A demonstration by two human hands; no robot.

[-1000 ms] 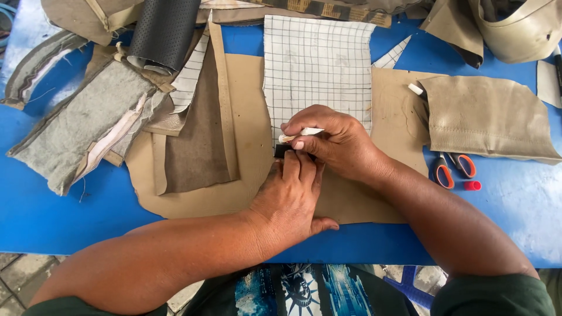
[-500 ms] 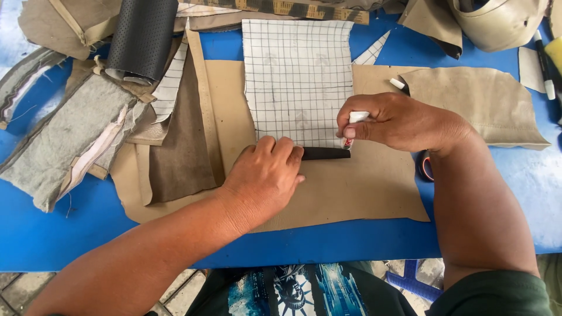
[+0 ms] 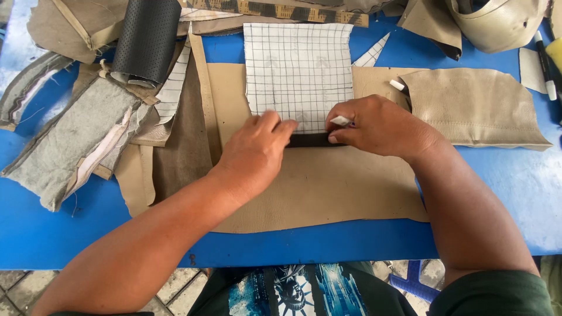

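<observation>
1. Since half a second ago, both hands are drawing closer together along the black strip, and the right hand is now sitting lower on it, with the white marker tilted flatter.
2. Left hand is lying palm-down with fingers spread flat — grasping nothing, pressing on the strip's left end and the lower edge of the gridded white sheet.
3. Right hand is clenching a small white marker between thumb and fingers, its tip pointing toward the sheet's bottom edge.
4. Black strip is lying flat along the lower edge of the gridded sheet, on top of the large tan leather piece, between the two hands.
5. Tan leather is spreading over the blue bench.
6. Farther left, a roll of black perforated material and grey padded scraps are resting — well apart from the hands.
7. Another tan piece is lying just right of the right hand.
</observation>
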